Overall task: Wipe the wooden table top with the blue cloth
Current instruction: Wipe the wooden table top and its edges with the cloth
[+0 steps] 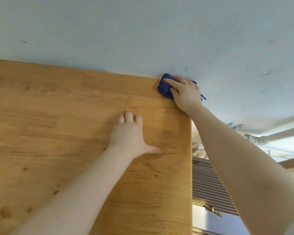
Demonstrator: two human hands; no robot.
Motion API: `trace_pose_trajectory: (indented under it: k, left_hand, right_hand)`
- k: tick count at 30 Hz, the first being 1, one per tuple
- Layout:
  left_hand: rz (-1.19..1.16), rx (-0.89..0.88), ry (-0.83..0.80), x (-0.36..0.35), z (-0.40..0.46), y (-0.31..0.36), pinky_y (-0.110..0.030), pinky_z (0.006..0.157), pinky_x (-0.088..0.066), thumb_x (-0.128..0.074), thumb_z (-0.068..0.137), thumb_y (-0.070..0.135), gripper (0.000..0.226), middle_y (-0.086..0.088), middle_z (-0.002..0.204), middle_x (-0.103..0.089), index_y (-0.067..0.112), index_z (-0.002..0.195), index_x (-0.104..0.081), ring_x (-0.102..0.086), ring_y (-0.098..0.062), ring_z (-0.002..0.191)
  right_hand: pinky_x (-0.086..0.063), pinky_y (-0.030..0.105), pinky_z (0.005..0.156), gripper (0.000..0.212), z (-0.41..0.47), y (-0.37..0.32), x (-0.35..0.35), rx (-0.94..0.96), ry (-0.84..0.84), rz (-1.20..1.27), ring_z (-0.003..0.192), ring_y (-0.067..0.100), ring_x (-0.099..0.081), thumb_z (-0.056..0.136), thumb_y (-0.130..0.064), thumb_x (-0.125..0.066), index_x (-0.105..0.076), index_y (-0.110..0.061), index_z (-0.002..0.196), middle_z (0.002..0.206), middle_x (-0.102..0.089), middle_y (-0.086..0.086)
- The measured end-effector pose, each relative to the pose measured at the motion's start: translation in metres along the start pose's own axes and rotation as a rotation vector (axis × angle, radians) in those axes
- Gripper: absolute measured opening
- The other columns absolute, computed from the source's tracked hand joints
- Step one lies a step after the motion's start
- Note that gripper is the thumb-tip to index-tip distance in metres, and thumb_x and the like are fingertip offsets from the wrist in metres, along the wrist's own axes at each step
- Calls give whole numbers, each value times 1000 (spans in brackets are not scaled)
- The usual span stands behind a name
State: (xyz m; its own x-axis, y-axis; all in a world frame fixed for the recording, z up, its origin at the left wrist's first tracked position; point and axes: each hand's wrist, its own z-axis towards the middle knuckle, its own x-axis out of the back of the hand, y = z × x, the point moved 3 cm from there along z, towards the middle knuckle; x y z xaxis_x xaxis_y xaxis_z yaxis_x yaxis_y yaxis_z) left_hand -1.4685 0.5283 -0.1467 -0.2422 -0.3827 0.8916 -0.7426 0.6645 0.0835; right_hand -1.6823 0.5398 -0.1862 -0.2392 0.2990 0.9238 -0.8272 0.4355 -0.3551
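The wooden table top (58,124) fills the left and centre of the head view, with its right edge running down the frame. A bunched blue cloth (165,88) lies at the far right corner of the table, against the wall. My right hand (185,94) presses down on the cloth, fingers spread over it and a ring on one finger. My left hand (131,134) rests flat on the wood nearer to me, fingers apart, holding nothing.
A pale blue wall (143,31) rises directly behind the table's far edge. To the right of the table are a ribbed grey panel (205,184), a pale pipe (285,133) and crumpled plastic sheeting (251,136).
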Motion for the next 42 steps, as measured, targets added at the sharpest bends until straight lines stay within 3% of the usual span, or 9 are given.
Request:
trace_pose_trajectory:
  k: [4, 11, 15, 18, 22, 27, 31, 35, 42]
  left_hand:
    - [66, 36, -27, -5, -4, 7, -44, 116, -7, -55, 59, 83, 128, -20, 156, 5, 9, 149, -2, 0, -37, 143]
    - [-6, 63, -33, -3, -1, 10, -42, 116, -10, -64, 57, 76, 126, -19, 156, 6, 10, 147, -7, 2, -35, 144]
    - [-10, 70, -38, -5, 0, 8, -42, 116, -10, -64, 57, 76, 125, -18, 156, 8, 12, 147, -6, 4, -34, 144]
    - [-9, 80, -32, -7, 0, 6, -42, 117, -7, -62, 56, 78, 126, -15, 157, 9, 13, 148, -5, 5, -32, 145]
    - [64, 93, -14, -7, -1, 7, -47, 116, 0, -58, 55, 82, 127, -16, 157, 5, 13, 149, -6, 0, -31, 145]
    - [20, 85, 10, -6, -4, 5, -49, 117, -2, -63, 56, 78, 122, -15, 158, 3, 13, 147, -13, -2, -31, 145]
    - [-11, 80, -15, -5, -5, 3, -49, 116, 0, -62, 58, 78, 123, -11, 158, 8, 17, 149, -7, 2, -27, 146]
    - [-93, 47, -11, -9, -20, -13, -42, 118, 3, -60, 61, 77, 121, -5, 158, 12, 21, 151, -2, 9, -22, 145]
    - [-64, 36, -53, -32, -87, -30, -38, 117, 4, -60, 69, 71, 119, -5, 157, 15, 17, 150, 9, 14, -20, 144]
  right_hand:
    - [-35, 44, 100, 38, -16, 3, 2, 5, 40, 77, 118, 34, -46, 91, -19, -42, -58, -27, 123, 128, -54, 10]
    - [-42, 45, 95, 36, -80, -3, 13, 301, 3, 117, 105, 36, -55, 88, -20, -41, -65, -19, 114, 121, -59, 15]
    - [-34, 42, 104, 45, -29, 22, 7, 95, -6, 195, 118, 38, -44, 87, -29, -33, -62, -18, 120, 129, -52, 15]
    - [-31, 42, 106, 40, -21, 23, 3, -11, -1, 195, 126, 36, -37, 90, -21, -37, -60, -18, 123, 135, -46, 16]
    - [-36, 52, 101, 40, -80, 1, 9, 141, -5, 178, 116, 44, -47, 87, -17, -38, -64, -15, 116, 125, -56, 20]
    - [-33, 57, 102, 37, -182, -28, 21, 207, -103, 207, 125, 43, -41, 90, -20, -39, -59, -21, 121, 133, -51, 17]
    - [-38, 58, 98, 39, -158, -22, 20, 253, -128, 104, 119, 45, -48, 90, -22, -36, -61, -18, 120, 128, -55, 20]
    - [-34, 54, 102, 49, -115, -20, 14, 71, -124, 84, 122, 46, -44, 89, -28, -26, -61, -16, 121, 131, -52, 22]
    - [-36, 55, 101, 45, -186, -46, 22, 156, -145, -55, 122, 42, -47, 89, -30, -30, -54, -26, 127, 135, -51, 17]
